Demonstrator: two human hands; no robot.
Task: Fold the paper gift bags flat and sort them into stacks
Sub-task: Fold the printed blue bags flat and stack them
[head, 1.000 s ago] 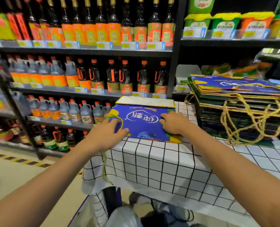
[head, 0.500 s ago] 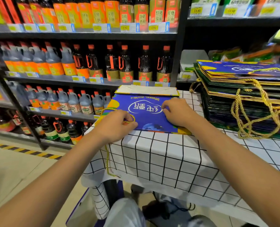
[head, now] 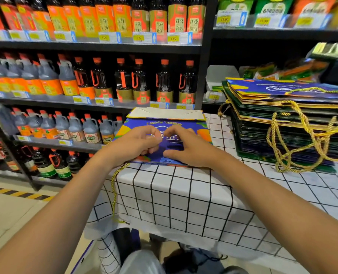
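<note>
Mid-fold step: blue gift bag (head: 191,144) flat on desk (head: 184,194) far edge, L hand (head: 133,146) fingers curled, grip unclear, R hand (head: 186,149) fingers bent, pressing; next prob. tuck gold cord (head: 114,186), shift to stack (head: 286,123) at right.

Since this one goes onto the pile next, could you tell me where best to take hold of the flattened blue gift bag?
Probably by its two side edges, one of the hands at each. The blue gift bag lies flat on the checked tablecloth, and its gold cord handle dangles off the near left edge, so gather that in first.
</note>
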